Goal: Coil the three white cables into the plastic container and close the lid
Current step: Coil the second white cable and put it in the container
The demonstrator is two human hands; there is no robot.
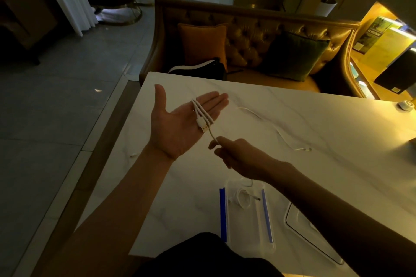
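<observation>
My left hand [177,123] is held palm up above the white marble table [326,132], fingers straight. A white cable [202,116] is wound in several loops round its fingers, its USB plug lying on the palm. My right hand [234,153] pinches the same cable just below the loops. The cable's loose tail [279,130] trails over the table to a small plug at the right. The clear plastic container [249,238] with blue side clips stands near the table's front edge, with one coiled white cable [244,200] inside. Its clear lid [315,240] lies to the right.
A tufted leather sofa [258,38] with an orange and a green cushion runs behind the table. A black bag [198,69] sits on the sofa seat. A small round white object [406,105] lies at the table's far right edge. Grey tiled floor lies to the left.
</observation>
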